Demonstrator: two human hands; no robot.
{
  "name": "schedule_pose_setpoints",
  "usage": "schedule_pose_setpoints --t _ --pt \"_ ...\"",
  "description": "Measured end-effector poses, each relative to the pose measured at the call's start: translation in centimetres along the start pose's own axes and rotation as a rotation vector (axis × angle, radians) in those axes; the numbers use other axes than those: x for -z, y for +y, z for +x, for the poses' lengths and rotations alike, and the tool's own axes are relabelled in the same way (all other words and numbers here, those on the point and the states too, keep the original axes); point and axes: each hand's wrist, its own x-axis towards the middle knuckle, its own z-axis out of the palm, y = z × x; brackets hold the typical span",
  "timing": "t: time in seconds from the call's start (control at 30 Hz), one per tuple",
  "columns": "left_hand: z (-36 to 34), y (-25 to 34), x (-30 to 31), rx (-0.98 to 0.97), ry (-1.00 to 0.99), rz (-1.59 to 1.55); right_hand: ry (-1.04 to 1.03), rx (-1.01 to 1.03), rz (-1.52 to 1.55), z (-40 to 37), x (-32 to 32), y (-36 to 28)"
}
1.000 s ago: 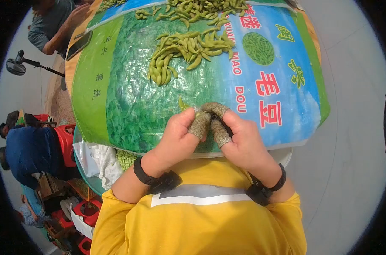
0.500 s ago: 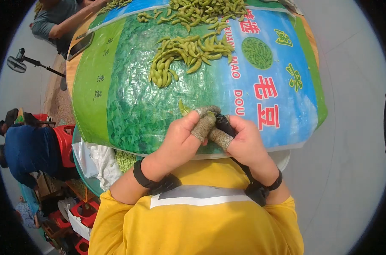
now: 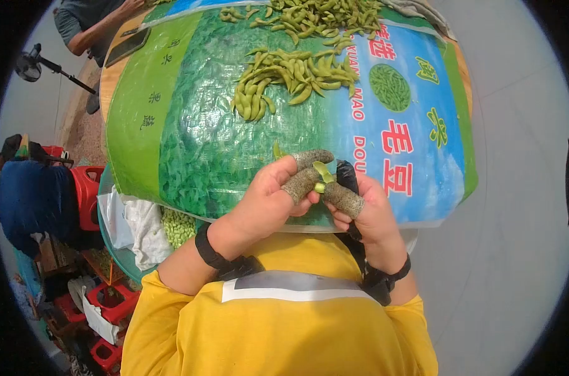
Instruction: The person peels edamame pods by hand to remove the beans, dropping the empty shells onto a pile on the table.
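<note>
Both hands meet over the near edge of the printed plastic sack point(image 3: 203, 144), with wrapped coverings on several fingers. My left hand point(image 3: 275, 188) is closed on a green soybean pod point(image 3: 322, 170), which looks split open. A pale green bean point(image 3: 319, 187) shows between the fingertips. My right hand point(image 3: 366, 203), with a black covering on one finger, is pinched at the same pod and bean from the right. Another pod point(image 3: 277, 150) sticks out beyond my left hand's fingers. Farther off on the sack lies a small pile of pods point(image 3: 290, 75).
A larger pod heap point(image 3: 322, 15) lies at the sack's far end. At the left are a phone point(image 3: 128, 48), a fan point(image 3: 29, 64) and another person's arm point(image 3: 103, 28). Shelled beans point(image 3: 179, 227) and a white cloth point(image 3: 148, 232) sit in a teal basin point(image 3: 129, 266) near my left elbow.
My hands have parted slightly, and the split pod and the bean between the fingertips now show. The whole view has shifted a little.
</note>
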Motion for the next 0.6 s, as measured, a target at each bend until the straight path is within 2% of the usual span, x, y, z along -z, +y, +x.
schedule_pose_setpoints --t 0.13,0.17,0.23,0.27,0.3,0.33,0.37,0.4,0.43,0.47,0.57,0.6 --pt "0.0 -0.4 0.6 0.016 -0.117 -0.138 -0.047 -0.049 0.086 -0.1 0.0 -0.5" --pt "0.0 -0.2 0.5 0.011 -0.119 -0.143 -0.024 -0.023 0.068 -0.1 -0.1 -0.4" --pt "-0.1 0.4 0.3 -0.017 -0.018 0.038 -0.001 0.002 0.045 -0.2 -0.1 -0.2" --pt "0.1 0.1 0.6 -0.023 -0.018 0.035 0.069 0.065 -0.104 -0.3 -0.1 -0.3" --pt "0.4 -0.4 0.9 -0.191 0.096 0.261 0.138 0.129 -0.254 -0.3 -0.1 -0.3" --pt "0.4 -0.7 1.1 -0.358 0.213 0.488 0.135 0.131 -0.259 -0.3 -0.2 -0.3" --pt "0.3 -0.8 1.2 -0.362 0.214 0.485 0.208 0.263 -0.471 -0.4 -0.5 -0.2" --pt "-0.1 -0.6 1.0 -0.458 0.154 0.681 0.28 0.395 -0.682 -0.4 -0.8 -0.1" --pt "-0.3 -0.6 0.9 -0.552 0.094 0.876 0.276 0.395 -0.686 -0.4 -1.1 -0.1" --pt "-0.2 -1.0 0.8 -0.659 0.067 0.878 0.239 0.446 -0.73 -0.5 -1.6 -0.2" --pt "-0.1 -0.9 0.9 -0.573 -0.029 0.705 0.153 0.49 -0.782 -0.3 -1.7 -0.5" --pt "-0.1 -0.9 1.0 -0.575 -0.025 0.702 0.083 0.382 -0.595 -0.5 -2.1 -1.1"
